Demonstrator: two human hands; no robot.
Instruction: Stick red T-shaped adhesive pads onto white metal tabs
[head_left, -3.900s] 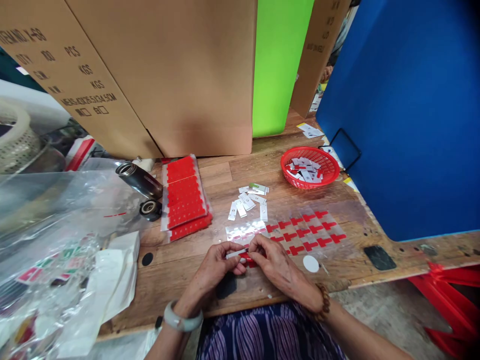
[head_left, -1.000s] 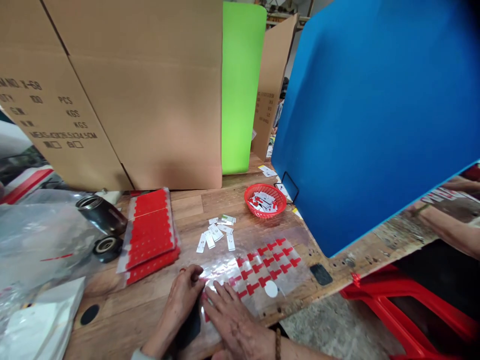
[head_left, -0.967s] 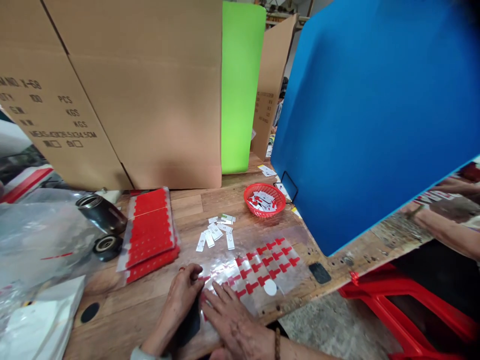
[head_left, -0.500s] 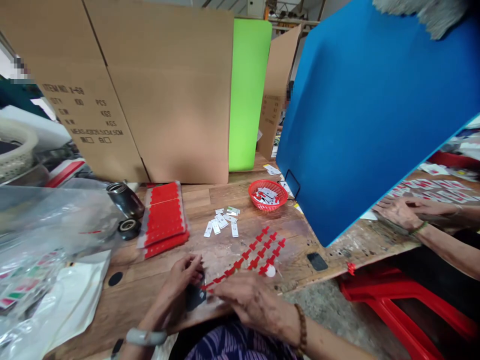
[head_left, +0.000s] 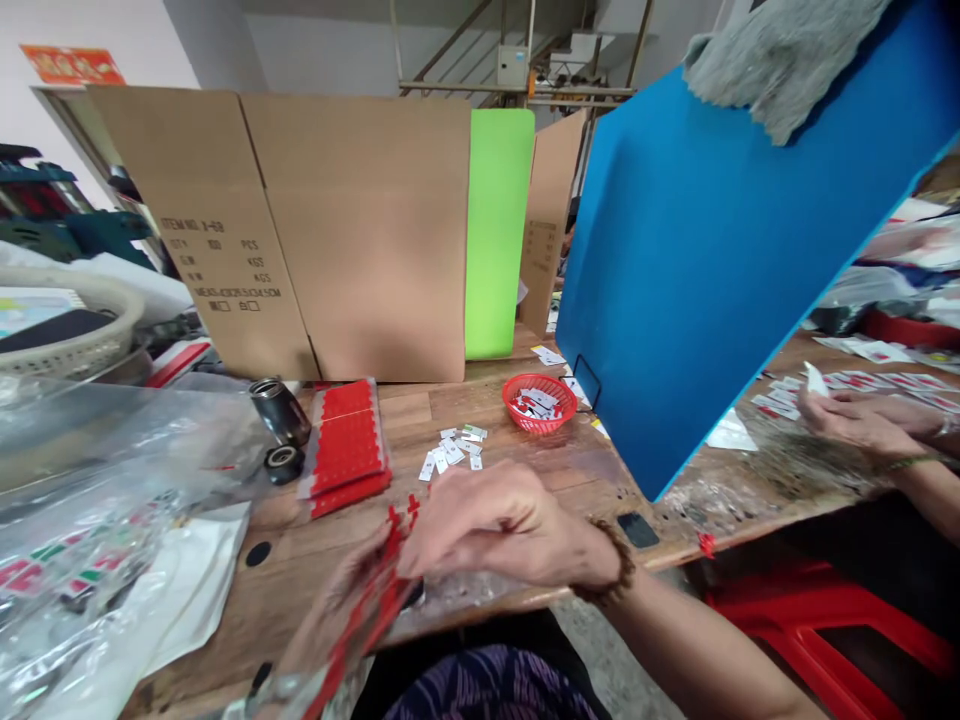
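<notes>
A clear sheet with rows of red cross-shaped pieces (head_left: 390,590) is raised off the table and slants down toward my left wrist, blurred by motion. Behind it is my left hand (head_left: 341,595), its fingers partly covered by the sheet and closed at its side. My right hand (head_left: 502,530) is closed too, with fingertips pressed together at the sheet's upper edge. Small white printed pieces (head_left: 451,452) lie loose on the table beyond my hands. Farther back, a red basket (head_left: 541,424) holds more white and red pieces.
Red sheets (head_left: 346,440) are stacked at left, beside a dark metal flask (head_left: 281,412) and its lid (head_left: 283,464). Plastic bags (head_left: 97,560) cover the left side. A cardboard panel (head_left: 360,240) and a blue board (head_left: 690,270) stand upright. A co-worker's hands (head_left: 862,420) show at right.
The clear sheet with red crosses has come up off the table, over toward my left hand. My right hand has risen with it. The view has tilted up slightly.
</notes>
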